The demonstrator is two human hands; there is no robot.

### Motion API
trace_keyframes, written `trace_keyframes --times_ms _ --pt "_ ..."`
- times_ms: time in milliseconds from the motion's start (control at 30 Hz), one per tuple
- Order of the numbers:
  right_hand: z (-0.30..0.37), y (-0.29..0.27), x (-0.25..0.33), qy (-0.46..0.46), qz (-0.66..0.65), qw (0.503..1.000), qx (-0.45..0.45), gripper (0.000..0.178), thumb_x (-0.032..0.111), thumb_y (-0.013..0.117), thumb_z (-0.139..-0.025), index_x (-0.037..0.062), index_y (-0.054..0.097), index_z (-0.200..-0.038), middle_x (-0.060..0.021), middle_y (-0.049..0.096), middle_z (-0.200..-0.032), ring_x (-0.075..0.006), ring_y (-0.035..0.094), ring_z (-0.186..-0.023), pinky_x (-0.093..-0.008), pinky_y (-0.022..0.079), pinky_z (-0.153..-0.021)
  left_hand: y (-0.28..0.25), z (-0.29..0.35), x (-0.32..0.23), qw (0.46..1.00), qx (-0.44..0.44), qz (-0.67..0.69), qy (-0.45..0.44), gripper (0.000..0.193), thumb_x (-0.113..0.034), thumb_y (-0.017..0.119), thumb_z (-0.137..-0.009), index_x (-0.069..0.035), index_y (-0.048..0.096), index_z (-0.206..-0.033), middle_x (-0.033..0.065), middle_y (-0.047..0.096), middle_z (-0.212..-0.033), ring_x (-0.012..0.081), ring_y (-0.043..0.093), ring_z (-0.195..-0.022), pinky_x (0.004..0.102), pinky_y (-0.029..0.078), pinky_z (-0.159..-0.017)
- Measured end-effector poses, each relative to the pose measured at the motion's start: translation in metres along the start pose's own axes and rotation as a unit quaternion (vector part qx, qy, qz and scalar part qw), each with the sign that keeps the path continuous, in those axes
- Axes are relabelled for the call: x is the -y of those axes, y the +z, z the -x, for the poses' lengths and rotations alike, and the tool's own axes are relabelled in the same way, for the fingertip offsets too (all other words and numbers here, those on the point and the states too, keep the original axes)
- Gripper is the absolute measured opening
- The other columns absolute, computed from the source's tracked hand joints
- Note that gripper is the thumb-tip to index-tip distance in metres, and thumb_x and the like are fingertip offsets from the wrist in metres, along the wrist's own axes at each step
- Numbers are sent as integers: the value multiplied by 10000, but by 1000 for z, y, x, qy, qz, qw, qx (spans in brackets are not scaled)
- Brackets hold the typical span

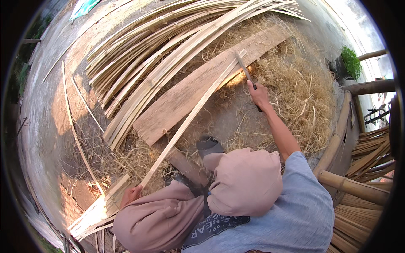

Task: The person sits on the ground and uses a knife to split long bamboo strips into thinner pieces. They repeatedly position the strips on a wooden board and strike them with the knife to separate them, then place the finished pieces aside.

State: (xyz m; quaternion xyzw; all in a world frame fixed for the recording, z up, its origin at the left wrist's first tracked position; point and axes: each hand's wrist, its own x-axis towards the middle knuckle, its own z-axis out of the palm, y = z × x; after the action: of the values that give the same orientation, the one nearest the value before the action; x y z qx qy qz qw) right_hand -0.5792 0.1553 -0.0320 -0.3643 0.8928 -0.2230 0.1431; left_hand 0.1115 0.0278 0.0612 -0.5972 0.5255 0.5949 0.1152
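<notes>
A long pale bamboo strip [190, 118] slants from the lower left up to the far end of a wooden plank [168, 111]. Its near end is gripped by my left hand [131, 195], low beside my left knee. My right hand [258, 95], arm stretched forward, is closed round the dark handle of a knife [246, 72]. The blade lies against or just over the strip close to its far end; whether it touches, I cannot tell. Part of my left hand is hidden behind my knee.
A big bundle of split bamboo strips [168, 42] lies beyond the plank. Curly shavings [299, 88] are heaped on the right. More strips [99, 208] lie at the lower left. A bamboo-pole frame [352, 185] stands at the right, with strips behind it and a green plant [351, 62] farther back.
</notes>
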Motion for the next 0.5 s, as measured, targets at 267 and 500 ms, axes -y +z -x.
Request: trace_keyframes --times_ms 267,500 --pt "-29 -20 -1 93 -27 995 -15 727 664 537 -984 -25 656 -783 -273 667 -780 -432 682 -808 -534 508 -754 6 -12 2 1000 -7 -22 18 598 -532 645 -1015 -87 584 -621 -27 501 -519 78 431 -482 307 290 -461" --pt "-50 -37 -22 139 14 988 -65 756 675 506 -993 -39 683 -821 -274 670 -768 -436 685 -809 -517 508 -769 13 -12 -20 997 -38 -44 46 580 -479 638 -1034 -82 576 -615 -38 474 -536 77 380 -503 324 260 -477"
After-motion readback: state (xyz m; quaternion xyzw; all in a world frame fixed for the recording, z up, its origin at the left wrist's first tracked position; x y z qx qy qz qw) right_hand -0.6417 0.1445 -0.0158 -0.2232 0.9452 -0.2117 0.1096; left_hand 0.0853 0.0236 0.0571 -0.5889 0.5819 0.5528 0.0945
